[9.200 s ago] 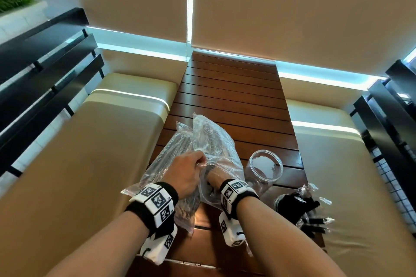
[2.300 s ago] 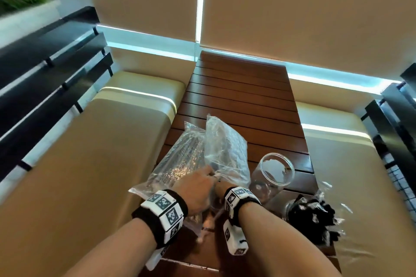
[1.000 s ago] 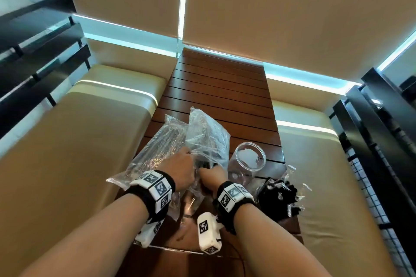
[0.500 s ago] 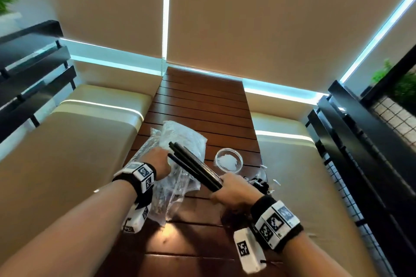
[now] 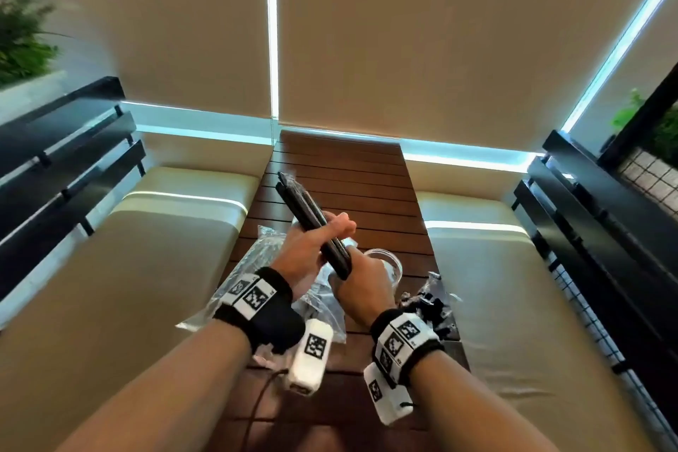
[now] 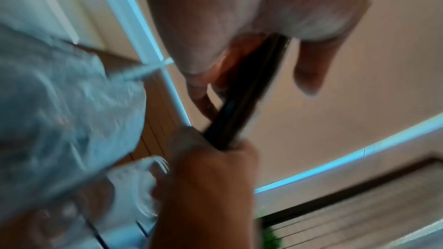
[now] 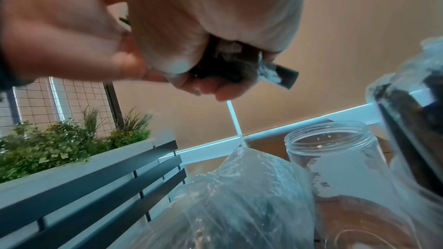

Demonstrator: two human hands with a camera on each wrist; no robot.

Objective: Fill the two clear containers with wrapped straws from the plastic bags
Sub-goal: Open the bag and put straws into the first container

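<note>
A bundle of black wrapped straws (image 5: 301, 207) is held slanted above the wooden table (image 5: 341, 172), its far end pointing away and left. My left hand (image 5: 326, 236) grips the bundle's middle, thumb across it. My right hand (image 5: 348, 270) grips its near end (image 7: 275, 75); the left wrist view shows both hands on the straws (image 6: 244, 105). An empty clear container (image 5: 390, 262) stands just right of my right hand. A second container (image 5: 429, 305), holding black straws, stands nearer on the right. Two plastic bags (image 5: 253, 264) of straws lie under my left forearm.
Beige cushioned benches (image 5: 157, 268) flank the narrow table on both sides, with black slatted backrests (image 5: 66, 172) beyond them. Beige roller blinds (image 5: 403, 40) hang behind the table's far end. Green plants (image 7: 59, 145) grow behind the left backrest.
My left hand has left the plastic bag and taken hold of the straw bundle's middle. The bundle, held before by my right hand alone, has risen and swung more upright.
</note>
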